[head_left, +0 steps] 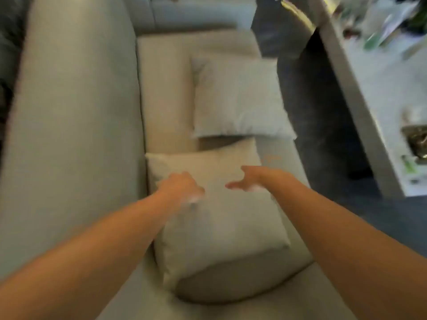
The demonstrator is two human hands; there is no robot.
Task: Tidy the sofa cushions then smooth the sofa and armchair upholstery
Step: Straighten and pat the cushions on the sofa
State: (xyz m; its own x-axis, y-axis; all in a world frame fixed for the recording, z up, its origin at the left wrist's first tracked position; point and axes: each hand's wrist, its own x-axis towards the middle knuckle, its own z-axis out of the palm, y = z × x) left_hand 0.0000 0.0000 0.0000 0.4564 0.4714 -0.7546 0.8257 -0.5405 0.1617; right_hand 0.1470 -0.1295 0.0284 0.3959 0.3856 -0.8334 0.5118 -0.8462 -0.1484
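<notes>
1. A dark floor [323,107] ran along the right of the seating.
2. A pale, light-topped worktop [381,93] stood on it at the right, blurred by motion.
3. Small cluttered items [416,144], too blurred to identify, lay on that worktop.
4. Soft, even light filled the room.

This is a home living room. A pale beige upholstered sofa [76,139] fills most of the view, with its tall backrest on the left and two loose square cushions, a near cushion [219,229] and a far cushion [238,98], lying on the seat. To the right, across a strip of dark floor [323,125], stands a low light-coloured tabletop [379,88] carrying blurred household clutter, the sort of coffee table found beside a sofa in a lounge.
</notes>
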